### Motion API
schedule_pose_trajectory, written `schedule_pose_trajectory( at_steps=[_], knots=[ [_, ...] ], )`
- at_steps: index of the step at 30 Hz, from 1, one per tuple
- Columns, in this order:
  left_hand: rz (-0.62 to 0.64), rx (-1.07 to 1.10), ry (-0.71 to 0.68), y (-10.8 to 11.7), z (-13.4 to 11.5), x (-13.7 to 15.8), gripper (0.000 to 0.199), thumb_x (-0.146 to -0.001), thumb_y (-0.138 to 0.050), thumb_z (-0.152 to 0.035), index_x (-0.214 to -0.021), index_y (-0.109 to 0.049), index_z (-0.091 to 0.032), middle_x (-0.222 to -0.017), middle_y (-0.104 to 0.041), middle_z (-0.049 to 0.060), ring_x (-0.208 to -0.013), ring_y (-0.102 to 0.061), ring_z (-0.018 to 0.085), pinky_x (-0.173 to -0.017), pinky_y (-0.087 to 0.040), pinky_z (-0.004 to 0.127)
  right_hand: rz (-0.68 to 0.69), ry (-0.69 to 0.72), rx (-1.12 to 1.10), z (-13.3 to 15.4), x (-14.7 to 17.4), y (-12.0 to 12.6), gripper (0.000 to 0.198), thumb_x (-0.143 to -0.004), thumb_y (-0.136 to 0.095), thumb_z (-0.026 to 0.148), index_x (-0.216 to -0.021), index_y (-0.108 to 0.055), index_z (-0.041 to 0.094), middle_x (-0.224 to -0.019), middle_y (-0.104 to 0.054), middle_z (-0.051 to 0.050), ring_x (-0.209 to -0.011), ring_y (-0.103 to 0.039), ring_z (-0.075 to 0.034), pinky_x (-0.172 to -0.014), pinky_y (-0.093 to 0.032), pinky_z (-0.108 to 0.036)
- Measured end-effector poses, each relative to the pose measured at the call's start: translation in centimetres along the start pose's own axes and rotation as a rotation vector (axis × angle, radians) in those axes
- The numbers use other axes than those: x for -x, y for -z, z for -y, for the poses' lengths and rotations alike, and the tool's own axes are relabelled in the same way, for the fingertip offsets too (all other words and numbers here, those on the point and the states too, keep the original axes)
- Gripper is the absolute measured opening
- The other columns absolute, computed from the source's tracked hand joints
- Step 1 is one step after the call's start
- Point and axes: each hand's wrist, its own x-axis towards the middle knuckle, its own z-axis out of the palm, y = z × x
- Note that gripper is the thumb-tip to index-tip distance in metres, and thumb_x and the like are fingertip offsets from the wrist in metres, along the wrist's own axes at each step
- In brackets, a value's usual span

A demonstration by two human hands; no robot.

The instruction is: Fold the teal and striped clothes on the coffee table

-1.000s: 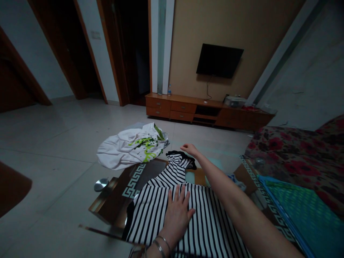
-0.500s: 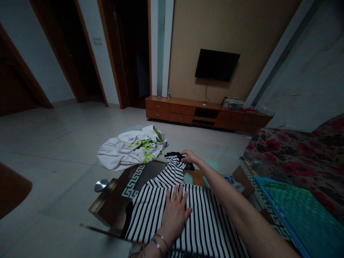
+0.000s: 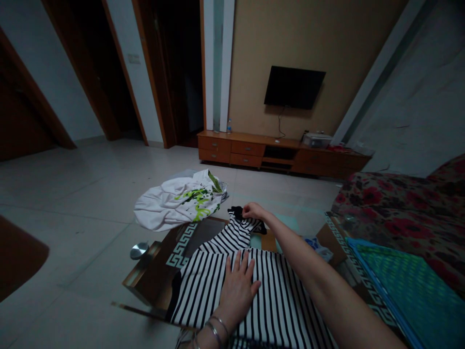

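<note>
A black-and-white striped garment (image 3: pixel 276 291) with black trim lies spread over a glass-topped table (image 3: pixel 181 237). My left hand (image 3: pixel 238 286), with bangles at the wrist, rests flat on its body, fingers spread. At the far side, my right hand (image 3: pixel 253 211) pinches the black cuff of the striped sleeve (image 3: pixel 227 240), which extends away from the body over the glass. Part of the cuff is hidden behind my fingers. Beyond the table's far left corner lies a crumpled white shirt (image 3: pixel 163 201) with a green print.
A round metal object (image 3: pixel 139 250) sits by the table's left drawer. On the right are a blue-green mat (image 3: pixel 407 286) and a flowered sofa (image 3: pixel 378 198). A low wooden cabinet (image 3: pixel 247 148) stands against the wall below a television (image 3: pixel 294 87). A brown rounded edge (image 3: pixel 22 257) shows at left.
My right fingers have shifted slightly left on the black cuff and drawn closer together. My left hand has stayed flat on the striped fabric. The whole view has shifted slightly.
</note>
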Motion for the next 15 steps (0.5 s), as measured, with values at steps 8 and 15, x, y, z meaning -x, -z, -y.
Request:
schedule_pose_trajectory(
  at_steps=[8,15],
  knots=[
    [-0.034,-0.013,-0.009,-0.5,0.0,0.1,0.056,-0.092,-0.034,-0.056,-0.139,-0.043,-0.027,-0.154,-0.029,0.006,-0.142,-0.019,0.030,-0.113,-0.019,0.060,-0.067,-0.064,-0.082,-0.9,1.0,0.9,0.027,-0.070,-0.072,0.025,-0.094,-0.069,0.015,-0.088,-0.068,-0.004,-0.075,-0.058,-0.014,-0.067,-0.043,-0.021],
    [-0.039,-0.012,-0.006,-0.6,0.0,0.1,0.055,-0.092,-0.035,-0.056,-0.138,-0.044,-0.027,-0.153,-0.030,0.006,-0.142,-0.021,0.030,-0.112,-0.020,0.059,-0.058,-0.024,-0.204,-1.1,2.9,2.2,0.041,-0.074,-0.066,0.025,-0.115,-0.064,0.019,-0.102,-0.066,-0.002,-0.086,-0.059,-0.013,-0.073,-0.045,-0.019]
  ],
)
